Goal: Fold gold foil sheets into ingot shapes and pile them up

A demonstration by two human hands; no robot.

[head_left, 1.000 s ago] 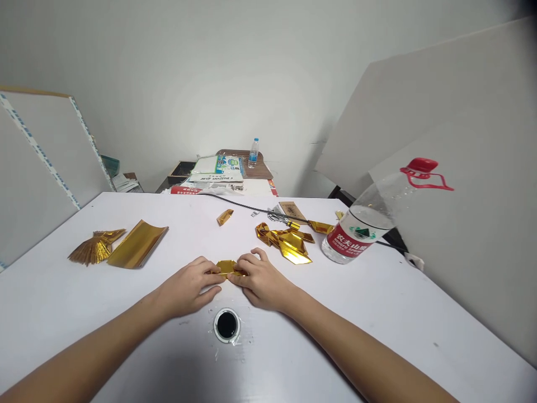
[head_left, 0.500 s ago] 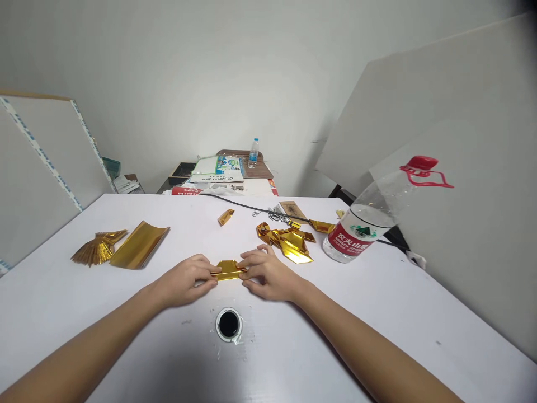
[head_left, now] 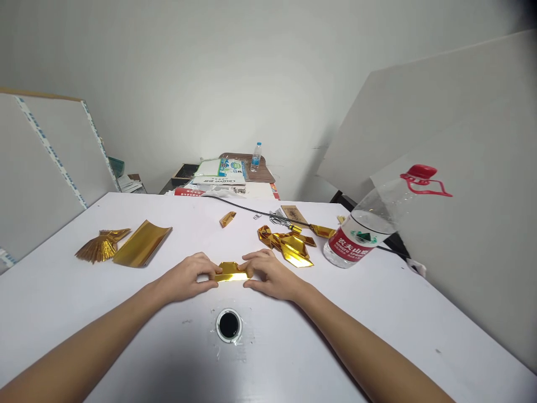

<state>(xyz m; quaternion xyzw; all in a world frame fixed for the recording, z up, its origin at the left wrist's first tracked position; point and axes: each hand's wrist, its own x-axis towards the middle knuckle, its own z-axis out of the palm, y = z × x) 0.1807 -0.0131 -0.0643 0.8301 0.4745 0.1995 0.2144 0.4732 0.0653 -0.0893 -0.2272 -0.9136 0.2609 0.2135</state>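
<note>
A small folded piece of gold foil paper [head_left: 232, 272] lies on the white table between my hands. My left hand [head_left: 191, 277] grips its left end, thumb at the near edge and fingers on top. At the right end my right hand [head_left: 268, 274] pinches it the same way. A flat strip runs along the paper's near edge, and its far side tapers. Beyond my right hand are folded gold paper shapes [head_left: 289, 243]. To the left sit a stack of gold sheets [head_left: 142, 244] and a pleated gold fan [head_left: 97, 247].
A round hole [head_left: 229, 325] with a white rim is in the table near me. A large water bottle [head_left: 356, 235] with a red cap stands right. A black cable [head_left: 247, 208] crosses the back, near a small gold piece [head_left: 227, 219] and a brown card [head_left: 294, 214].
The near strip of the gold paper now shows wider and brighter between my fingers. My hands stay at its two ends, and the view has shifted slightly.
</note>
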